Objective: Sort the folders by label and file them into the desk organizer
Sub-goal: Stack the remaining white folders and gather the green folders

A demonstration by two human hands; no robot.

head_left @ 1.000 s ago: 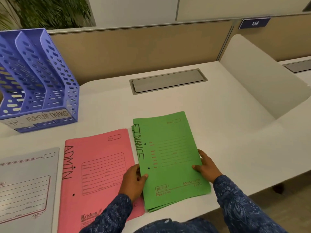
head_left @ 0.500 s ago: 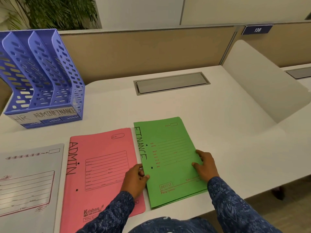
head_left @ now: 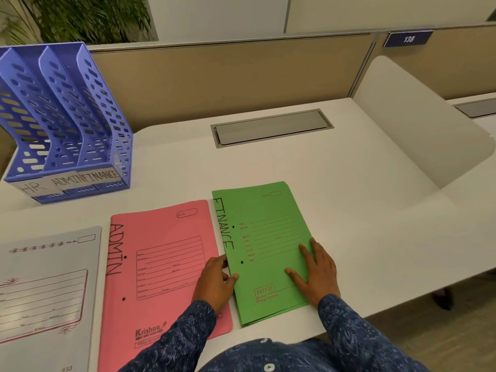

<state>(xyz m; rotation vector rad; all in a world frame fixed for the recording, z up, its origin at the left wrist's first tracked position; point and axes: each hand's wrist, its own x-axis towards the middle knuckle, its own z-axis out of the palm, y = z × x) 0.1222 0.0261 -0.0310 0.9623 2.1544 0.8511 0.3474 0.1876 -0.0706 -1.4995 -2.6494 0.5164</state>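
Folders: 1 green [head_left: 264,237] | 1 pink [head_left: 163,267] | 1 grey [head_left: 45,291] | organizer [head_left: 67,124]: 3 slots

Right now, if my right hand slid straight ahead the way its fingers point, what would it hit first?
Nothing on the folder itself: the right hand lies flat on the green folder, pointing up-left. Past its top edge is bare desk; then probably the grey hatch.

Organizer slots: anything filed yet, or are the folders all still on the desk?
Sorting looks done: grey folder, pink ADMIN folder and green FINANCE stack lie side by side on the desk. In hand: left hand at the green stack's spine edge, right hand flat on it. Left: filing. The visible slots of the organizer, labelled HR, ADMIN, FINANCE, look empty.
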